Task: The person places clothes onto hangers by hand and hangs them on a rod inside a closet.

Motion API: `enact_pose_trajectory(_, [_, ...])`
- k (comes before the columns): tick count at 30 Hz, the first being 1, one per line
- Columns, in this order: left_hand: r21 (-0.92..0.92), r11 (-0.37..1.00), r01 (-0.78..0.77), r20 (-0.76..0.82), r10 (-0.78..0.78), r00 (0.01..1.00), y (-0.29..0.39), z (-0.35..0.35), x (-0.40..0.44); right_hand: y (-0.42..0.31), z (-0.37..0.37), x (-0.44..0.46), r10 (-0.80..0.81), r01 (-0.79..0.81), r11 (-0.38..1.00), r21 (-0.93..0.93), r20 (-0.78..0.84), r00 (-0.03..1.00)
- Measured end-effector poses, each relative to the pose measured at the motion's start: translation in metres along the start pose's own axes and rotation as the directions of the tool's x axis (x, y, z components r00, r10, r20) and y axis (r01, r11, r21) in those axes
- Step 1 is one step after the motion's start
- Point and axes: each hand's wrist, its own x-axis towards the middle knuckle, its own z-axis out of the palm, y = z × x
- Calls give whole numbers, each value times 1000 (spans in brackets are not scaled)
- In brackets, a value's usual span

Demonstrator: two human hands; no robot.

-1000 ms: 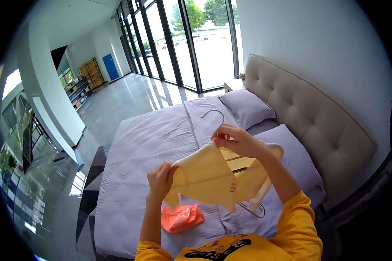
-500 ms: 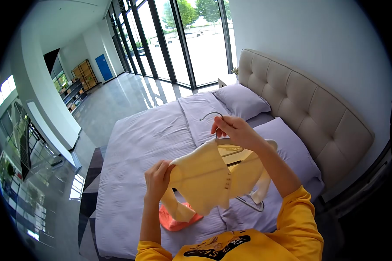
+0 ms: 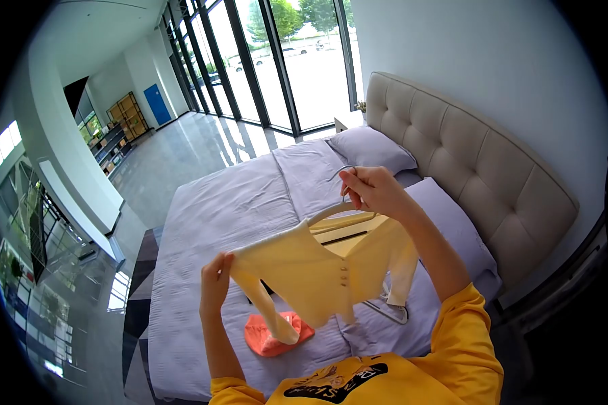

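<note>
A pale yellow cardigan (image 3: 290, 270) with a few buttons hangs spread on a hanger (image 3: 325, 210) above the bed. My right hand (image 3: 375, 192) is closed around the hanger's metal hook at the top. At the far shoulder on the left, my left hand (image 3: 216, 275) pinches the cardigan's fabric. One sleeve dangles over a folded coral-red cloth (image 3: 263, 335) on the bed. Behind the other sleeve, partly covered, lies a loose hanger (image 3: 390, 313). A dark item under the left side of the cardigan is mostly hidden.
The bed (image 3: 203, 223) has lavender bedding and two pillows (image 3: 373, 148) against a beige tufted headboard (image 3: 466, 148). A small white nightstand (image 3: 348, 121) stands beyond it. A patterned dark rug (image 3: 136, 297) borders the bed at left. Tall windows line the back.
My left hand has moved left and pulled the cardigan's shoulder outward, so the front now hangs wider and flatter. My right hand has shifted slightly right and up with the hook.
</note>
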Motion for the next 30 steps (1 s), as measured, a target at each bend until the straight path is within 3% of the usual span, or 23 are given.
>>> enact_pose_trajectory(2, [-52,982,-179,-99,173,980,7,9,3,0,10,3,51,-52,996,76,13,999])
enact_pose_trajectory(3, [-51,983,-179,-101,173,980,13,10,8,-2,14,4,49,-50,996,75,15,999])
enact_pose_trajectory(5, [337,789,-514,-107,574,812,29,12,21,-8,25,5,11,-18,996,90,79,997])
enact_pose_trajectory(6, [338,791,-510,-108,571,814,36,20,20,-9,32,6,12,-20,996,91,82,997])
enact_pose_trajectory(8, [187,918,-348,183,316,931,50,39,17,-11,42,8,-56,50,997,58,112,992])
enact_pose_trajectory(9, [230,922,-312,210,266,941,48,47,17,-9,37,9,-16,13,1000,15,192,981])
enact_pose_trajectory(10, [225,923,-313,207,269,941,43,50,16,-7,33,8,-15,13,1000,9,192,981])
enact_pose_trajectory(12, [200,934,-294,44,292,956,31,48,17,5,17,3,-124,121,992,32,178,976])
enact_pose_trajectory(13, [196,965,-173,44,168,985,34,40,17,20,2,3,-196,209,977,-40,212,957])
enact_pose_trajectory(15, [156,979,-128,14,127,992,36,24,19,48,-20,-6,-140,162,936,-312,93,986])
enact_pose_trajectory(17, [106,992,-64,-37,68,997,31,14,23,57,-31,-19,113,-82,959,-272,101,988])
enact_pose_trajectory(18, [107,992,-65,-44,70,997,29,11,25,64,-33,-22,107,-75,959,-274,104,989])
enact_pose_trajectory(20, [70,998,6,-34,-4,999,29,7,26,79,-34,-27,159,-162,985,51,64,985])
enact_pose_trajectory(24, [-33,998,44,-37,-45,998,25,5,27,67,-35,-31,189,-195,978,76,79,979])
enact_pose_trajectory(26, [-40,999,22,-8,-23,1000,20,0,25,61,-38,-29,219,-281,926,254,245,944])
enact_pose_trajectory(30, [-43,998,41,-70,-44,997,15,5,20,85,-44,-29,271,-397,867,302,383,883])
